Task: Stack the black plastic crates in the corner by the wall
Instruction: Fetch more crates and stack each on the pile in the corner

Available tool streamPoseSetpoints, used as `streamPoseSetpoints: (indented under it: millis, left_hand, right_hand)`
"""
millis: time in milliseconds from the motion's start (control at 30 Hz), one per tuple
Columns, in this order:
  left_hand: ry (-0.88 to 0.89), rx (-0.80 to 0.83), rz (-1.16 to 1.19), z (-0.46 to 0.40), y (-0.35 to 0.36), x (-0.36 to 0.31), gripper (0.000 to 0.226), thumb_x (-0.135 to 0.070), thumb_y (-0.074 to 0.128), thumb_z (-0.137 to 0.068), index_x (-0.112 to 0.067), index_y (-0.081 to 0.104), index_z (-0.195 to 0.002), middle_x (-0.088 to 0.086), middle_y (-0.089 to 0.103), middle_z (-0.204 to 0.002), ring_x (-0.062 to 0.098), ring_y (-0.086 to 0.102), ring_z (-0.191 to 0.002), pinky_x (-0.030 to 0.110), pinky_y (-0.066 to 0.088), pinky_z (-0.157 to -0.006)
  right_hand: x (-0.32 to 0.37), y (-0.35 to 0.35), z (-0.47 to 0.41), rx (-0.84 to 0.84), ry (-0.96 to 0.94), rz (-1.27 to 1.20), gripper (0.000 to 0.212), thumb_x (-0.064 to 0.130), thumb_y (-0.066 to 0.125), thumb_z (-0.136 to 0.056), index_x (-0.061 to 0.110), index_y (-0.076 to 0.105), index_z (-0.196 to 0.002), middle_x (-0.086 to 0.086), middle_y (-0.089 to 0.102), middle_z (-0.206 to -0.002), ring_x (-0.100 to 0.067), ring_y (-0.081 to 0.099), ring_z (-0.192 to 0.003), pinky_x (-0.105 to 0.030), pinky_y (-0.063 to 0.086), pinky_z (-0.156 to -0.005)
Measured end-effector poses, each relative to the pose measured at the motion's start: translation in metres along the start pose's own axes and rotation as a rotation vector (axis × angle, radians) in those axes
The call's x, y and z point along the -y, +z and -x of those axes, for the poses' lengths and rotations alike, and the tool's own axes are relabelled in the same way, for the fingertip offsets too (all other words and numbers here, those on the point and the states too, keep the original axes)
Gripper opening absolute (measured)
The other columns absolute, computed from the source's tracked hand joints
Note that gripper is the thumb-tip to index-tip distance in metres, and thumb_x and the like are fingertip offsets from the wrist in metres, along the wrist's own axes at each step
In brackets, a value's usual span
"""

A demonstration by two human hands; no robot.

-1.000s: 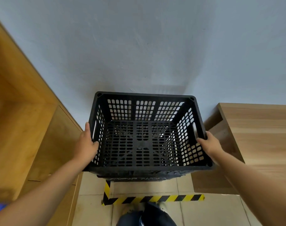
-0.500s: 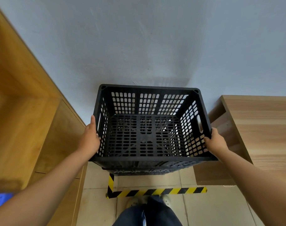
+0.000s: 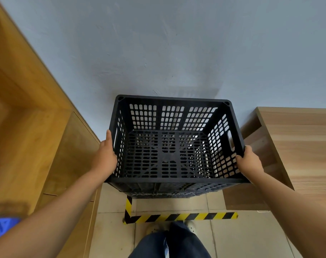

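Since a moment ago our black crate [image 3: 174, 144] sits a little farther from us, close against the grey wall [image 3: 177, 43], above another crate [image 3: 167, 192] whose edge shows beneath it. Our left hand [image 3: 105, 158] lies against its left side, thumb along the rim; our right hand [image 3: 248, 162] grasps the right rim, fingers [image 3: 239, 158] curled over. Striped tape [image 3: 180, 216] marks the floor.

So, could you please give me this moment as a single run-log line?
black crate: held by wall | left hand: grips left side | right hand: grips right rim | crate empty
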State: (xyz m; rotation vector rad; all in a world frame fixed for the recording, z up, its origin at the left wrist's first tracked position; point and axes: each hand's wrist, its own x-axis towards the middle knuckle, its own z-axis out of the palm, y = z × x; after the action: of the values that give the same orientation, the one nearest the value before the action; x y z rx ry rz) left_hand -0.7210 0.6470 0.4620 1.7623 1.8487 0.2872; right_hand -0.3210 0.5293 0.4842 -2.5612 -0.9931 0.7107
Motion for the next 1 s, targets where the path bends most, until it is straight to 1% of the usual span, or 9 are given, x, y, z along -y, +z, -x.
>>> streamPoseSetpoints:
  millis: [167,333,500,667,700,733,800,867,1000]
  left_hand:
    - [-0.005,-0.011,-0.006,-0.005,-0.003,-0.005,0.081,-0.001,0.042,-0.093,-0.029,-0.008,-0.150,0.010,0.041,-0.139,0.020,0.058,-0.071,0.033,0.052,-0.057]
    - [0.012,-0.008,0.013,-0.001,-0.004,-0.005,0.080,-0.001,0.042,-0.094,-0.029,-0.007,-0.151,0.011,0.040,-0.141,0.021,0.060,-0.075,0.037,0.055,-0.063]
    - [0.010,-0.001,0.040,0.003,-0.007,-0.005,0.079,0.000,0.040,-0.094,-0.029,-0.006,-0.151,0.010,0.036,-0.147,0.017,0.058,-0.076,0.034,0.054,-0.066]
    - [0.042,0.031,-0.003,0.003,-0.009,-0.004,0.079,0.000,0.040,-0.094,-0.026,-0.009,-0.151,0.012,0.034,-0.147,0.022,0.060,-0.090,0.035,0.055,-0.071]
    - [0.055,0.028,-0.031,0.004,-0.010,-0.005,0.079,0.000,0.041,-0.094,-0.024,-0.009,-0.151,0.012,0.029,-0.151,0.025,0.059,-0.101,0.034,0.054,-0.078]
    - [0.068,0.021,-0.081,0.005,-0.010,-0.005,0.077,-0.003,0.042,-0.095,-0.021,-0.008,-0.151,0.012,0.019,-0.156,0.030,0.050,-0.121,0.037,0.050,-0.094]
    - [0.132,0.012,-0.274,0.010,-0.008,-0.004,0.073,-0.018,0.042,-0.097,-0.018,-0.008,-0.151,0.011,-0.004,-0.160,0.030,0.005,-0.147,0.044,0.016,-0.119]
    - [0.205,0.016,-0.455,0.014,-0.003,-0.002,0.073,-0.040,0.038,-0.097,-0.020,-0.008,-0.150,0.011,-0.015,-0.159,0.023,-0.020,-0.143,0.045,-0.006,-0.115]
    - [0.222,-0.008,-0.512,0.013,0.001,-0.001,0.075,-0.052,0.038,-0.093,-0.021,0.003,-0.151,0.010,-0.015,-0.158,0.020,-0.024,-0.141,0.044,-0.010,-0.114]
  right_hand:
    - [0.000,0.001,-0.004,-0.023,-0.018,-0.004,0.038,0.016,0.045,-0.095,0.006,0.037,-0.131,-0.019,0.061,-0.110,-0.024,0.056,-0.082,-0.042,0.054,-0.072]
    - [0.000,0.002,-0.003,-0.034,-0.020,-0.004,0.038,0.015,0.046,-0.095,0.005,0.038,-0.131,-0.014,0.059,-0.100,-0.023,0.056,-0.079,-0.038,0.052,-0.066]
    - [-0.002,0.002,0.000,-0.032,-0.021,-0.007,0.040,0.015,0.046,-0.095,0.003,0.038,-0.132,-0.019,0.061,-0.106,-0.024,0.056,-0.079,-0.040,0.054,-0.069]
    - [-0.002,0.003,0.004,-0.037,-0.031,0.027,0.039,0.014,0.045,-0.095,0.004,0.037,-0.132,-0.012,0.056,-0.092,-0.022,0.055,-0.071,-0.035,0.049,-0.060]
    - [-0.001,0.003,0.005,-0.052,-0.037,0.040,0.040,0.016,0.046,-0.095,0.006,0.036,-0.132,-0.013,0.058,-0.096,-0.023,0.056,-0.072,-0.037,0.051,-0.061]
    - [0.000,0.004,0.007,-0.079,-0.051,0.065,0.042,0.019,0.046,-0.094,0.009,0.035,-0.133,-0.014,0.059,-0.105,-0.026,0.059,-0.077,-0.040,0.053,-0.064]
    - [0.000,0.008,0.011,-0.138,-0.106,0.145,0.050,0.027,0.048,-0.091,0.014,0.030,-0.136,-0.015,0.055,-0.125,-0.030,0.063,-0.092,-0.045,0.056,-0.068]
    - [-0.002,0.012,0.013,-0.166,-0.152,0.200,0.059,0.032,0.049,-0.089,0.015,0.026,-0.140,-0.013,0.049,-0.134,-0.031,0.061,-0.105,-0.048,0.057,-0.072]
    - [-0.004,0.013,0.010,-0.223,-0.197,0.201,0.063,0.035,0.052,-0.087,0.013,0.028,-0.141,-0.010,0.044,-0.140,-0.029,0.052,-0.119,-0.049,0.054,-0.084]
